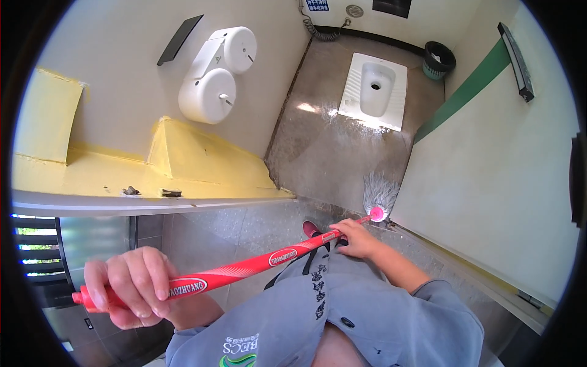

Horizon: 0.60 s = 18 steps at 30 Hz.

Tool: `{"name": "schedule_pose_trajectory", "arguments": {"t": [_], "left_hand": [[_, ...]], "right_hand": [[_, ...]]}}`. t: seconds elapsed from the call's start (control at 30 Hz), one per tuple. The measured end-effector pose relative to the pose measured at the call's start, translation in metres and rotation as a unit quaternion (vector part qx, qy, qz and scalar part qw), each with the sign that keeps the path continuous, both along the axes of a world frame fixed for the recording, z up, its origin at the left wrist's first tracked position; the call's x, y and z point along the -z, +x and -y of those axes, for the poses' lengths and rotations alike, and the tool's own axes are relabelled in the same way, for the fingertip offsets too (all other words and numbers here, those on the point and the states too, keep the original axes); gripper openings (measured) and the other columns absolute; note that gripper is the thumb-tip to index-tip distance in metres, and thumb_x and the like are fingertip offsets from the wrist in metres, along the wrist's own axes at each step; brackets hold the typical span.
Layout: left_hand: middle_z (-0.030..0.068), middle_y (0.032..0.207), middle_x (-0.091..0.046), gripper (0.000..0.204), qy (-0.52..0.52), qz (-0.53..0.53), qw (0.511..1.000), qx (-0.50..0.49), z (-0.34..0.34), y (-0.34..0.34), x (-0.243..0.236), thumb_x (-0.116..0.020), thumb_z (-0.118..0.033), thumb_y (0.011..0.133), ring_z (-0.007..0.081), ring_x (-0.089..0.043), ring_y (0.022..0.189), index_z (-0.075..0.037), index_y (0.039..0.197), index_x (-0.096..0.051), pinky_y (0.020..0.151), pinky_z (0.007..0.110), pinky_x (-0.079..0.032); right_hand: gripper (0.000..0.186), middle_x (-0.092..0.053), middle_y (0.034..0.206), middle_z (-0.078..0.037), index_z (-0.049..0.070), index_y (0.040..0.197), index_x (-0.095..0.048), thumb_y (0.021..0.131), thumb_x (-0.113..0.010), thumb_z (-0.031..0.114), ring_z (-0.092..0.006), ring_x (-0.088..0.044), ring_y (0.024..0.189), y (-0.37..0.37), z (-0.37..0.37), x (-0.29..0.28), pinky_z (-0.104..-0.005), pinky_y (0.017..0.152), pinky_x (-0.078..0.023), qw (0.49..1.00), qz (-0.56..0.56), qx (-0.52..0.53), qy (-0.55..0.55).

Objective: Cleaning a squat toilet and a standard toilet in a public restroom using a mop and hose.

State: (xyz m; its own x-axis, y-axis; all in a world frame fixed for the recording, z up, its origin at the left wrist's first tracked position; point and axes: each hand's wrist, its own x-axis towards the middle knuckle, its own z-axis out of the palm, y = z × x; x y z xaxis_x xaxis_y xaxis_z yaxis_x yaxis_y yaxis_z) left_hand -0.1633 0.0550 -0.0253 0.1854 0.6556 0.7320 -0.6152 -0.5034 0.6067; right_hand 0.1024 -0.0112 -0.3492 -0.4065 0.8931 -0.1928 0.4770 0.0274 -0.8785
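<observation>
A string mop (244, 264) with a red pole slants across in front of me, from lower left up to the right. My left hand (131, 286) is wrapped round the pole near its top end. Farther down, my right hand (356, 238) grips the same pole with fingers closed. The grey-white mop strands (380, 191), below a pink collar, rest on the floor by the stall's doorway, close to the foot of the right-hand panel. Beyond the strands, a white squat toilet (375, 92) is set into the brown-grey floor, with wet, shiny patches at its near edge.
A double white paper dispenser (219, 74) hangs on the left wall above a yellow ledge (208, 160). A dark waste bin (438, 60) stands in the far right corner. A white panel (495, 177) with a black handle bounds the right side. A coiled hose (324, 33) is at the back.
</observation>
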Motion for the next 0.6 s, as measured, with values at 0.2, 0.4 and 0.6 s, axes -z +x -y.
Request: {"name": "schedule_pose_trajectory", "arguments": {"t": [0.2, 0.4, 0.6], "left_hand": [[0.0002, 0.038, -0.047, 0.009, -0.023, -0.031, 0.995, 0.096, 0.019, 0.006, -0.017, -0.056, -0.001, 0.075, 0.0078, -0.046, 0.029, -0.006, 0.073, -0.049, 0.045, 0.023, -0.048], [0.0036, 0.043, -0.053, 0.012, 0.009, -0.046, 0.996, 0.080, 0.028, -0.010, -0.038, -0.063, 0.003, 0.068, 0.0100, -0.051, 0.033, -0.004, 0.070, -0.052, 0.046, 0.023, -0.050], [-0.0078, 0.044, -0.041, 0.014, 0.067, -0.105, 0.988, 0.087, 0.040, 0.023, -0.052, -0.058, -0.010, 0.076, 0.0025, -0.039, 0.034, -0.014, 0.090, -0.057, 0.047, 0.019, -0.042]], "right_hand": [[0.018, -0.058, 0.073, -0.011, 0.009, 0.069, -0.059, 0.060, -0.066, 0.022, -0.0307, -0.056, 0.074, -0.041, -0.001, 0.022, -0.0394, 0.066, -0.043, 0.997, 0.024, 0.073, 0.022], [0.012, -0.057, 0.068, -0.011, 0.010, 0.065, -0.058, 0.060, -0.066, 0.017, -0.0306, -0.055, 0.071, -0.090, -0.023, 0.025, -0.0405, 0.065, -0.042, 0.992, -0.056, 0.092, 0.067], [0.013, -0.055, 0.068, -0.008, 0.009, 0.066, -0.055, 0.060, -0.065, 0.014, -0.0298, -0.053, 0.073, -0.140, -0.058, 0.020, -0.0406, 0.065, -0.040, 0.975, -0.124, 0.146, 0.111]]}}
